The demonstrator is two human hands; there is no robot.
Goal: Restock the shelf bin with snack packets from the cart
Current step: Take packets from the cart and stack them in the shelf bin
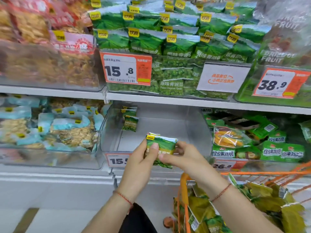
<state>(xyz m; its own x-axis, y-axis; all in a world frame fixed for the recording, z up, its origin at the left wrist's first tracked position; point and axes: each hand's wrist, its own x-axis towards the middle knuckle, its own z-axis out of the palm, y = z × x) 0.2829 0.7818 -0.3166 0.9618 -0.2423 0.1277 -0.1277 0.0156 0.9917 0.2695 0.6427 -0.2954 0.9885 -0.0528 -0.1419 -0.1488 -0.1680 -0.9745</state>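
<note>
A small stack of green pea snack packets (164, 145) is held upright in front of the clear shelf bin (168, 125). My left hand (143, 158) grips the stack's left side with the thumb across its front. My right hand (183, 157) pinches its right side. The bin holds only a few green packets (130, 121) standing at its back left. At the lower right, the orange wire cart (185, 190) carries several more green packets (262, 200).
The bin above is piled with the same green packets (168, 42). Bins of pale snack bags (50, 128) lie to the left and green vegetable-crisp bags (262, 140) to the right. Price tags (126, 69) hang on the bin fronts.
</note>
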